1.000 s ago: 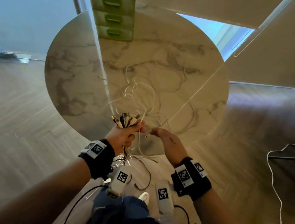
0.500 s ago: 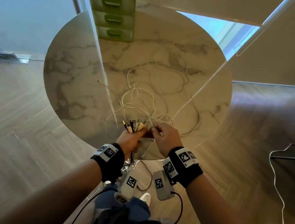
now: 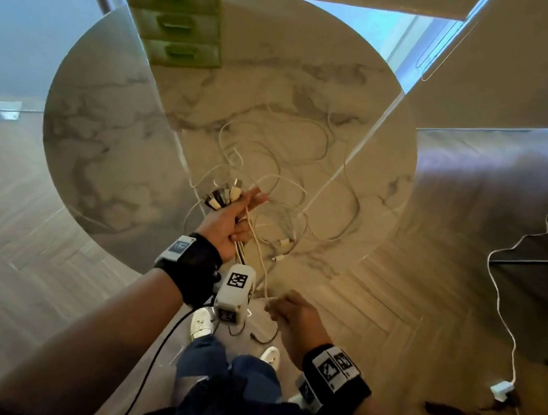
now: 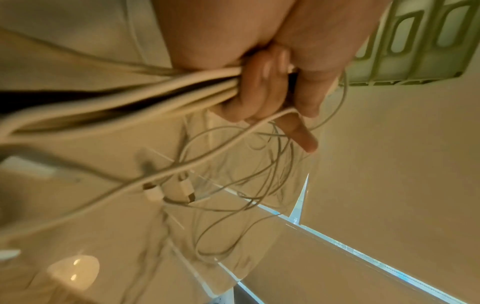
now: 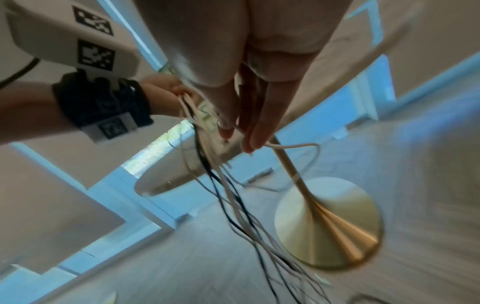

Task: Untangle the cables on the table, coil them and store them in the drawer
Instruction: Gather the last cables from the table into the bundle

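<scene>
Over the round marble desk [image 3: 110, 125] edge, left hand [image 3: 229, 222] clenches a bundle of thin white cables [image 3: 288, 188] near their plugs; right hand [image 3: 293, 316] seemingly pinches one strand, blurred. Light, limp, snag-prone: grip by connector ends.

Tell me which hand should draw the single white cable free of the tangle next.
Right. The right hand already pinches that white cable below the table edge, while the left hand grips the bundle of plugs.
</scene>
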Tool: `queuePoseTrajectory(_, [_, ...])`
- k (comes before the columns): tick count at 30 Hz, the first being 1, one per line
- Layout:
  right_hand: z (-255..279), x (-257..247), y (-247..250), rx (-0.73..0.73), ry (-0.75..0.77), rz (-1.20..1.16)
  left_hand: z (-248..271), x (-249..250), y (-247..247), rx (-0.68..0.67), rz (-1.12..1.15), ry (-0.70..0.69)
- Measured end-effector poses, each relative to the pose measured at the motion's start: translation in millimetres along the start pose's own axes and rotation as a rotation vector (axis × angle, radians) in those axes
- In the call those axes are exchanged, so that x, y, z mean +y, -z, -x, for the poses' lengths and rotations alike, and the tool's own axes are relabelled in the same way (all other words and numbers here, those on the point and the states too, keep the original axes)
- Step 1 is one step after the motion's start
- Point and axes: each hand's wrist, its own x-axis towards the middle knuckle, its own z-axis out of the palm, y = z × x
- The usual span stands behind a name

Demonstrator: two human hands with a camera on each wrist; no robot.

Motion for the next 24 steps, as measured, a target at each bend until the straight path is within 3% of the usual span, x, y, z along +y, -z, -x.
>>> queuePoseTrajectory(3, [17,29,-2,-0.057,-0.177,0.019,-1,9,1,0.004,0.039,-0.026])
queuePoseTrajectory(5, [15,32,8,-0.038,-0.206,0.043,0,7,2,0.012,0.01,-0.025])
queuePoseTrajectory(11, [-23,-30,49,0.19,-0.094,-0.035,11,-11,1,-0.043,-0.09,-0.019])
queuePoseTrajectory(17, [-62,-77,49,0.174,-0.108,-0.37,19,-23,4,-0.017,-0.221,-0.047])
queuePoseTrajectory(20, [-58,-70,47,0.176,-0.035,-0.18,19,-20,9,-0.017,-0.156,-0.047])
queuePoseTrajectory(24, [-26,-43,23,0.021,0.09,0.089,11,-7,13,-0.006,-0.036,-0.034])
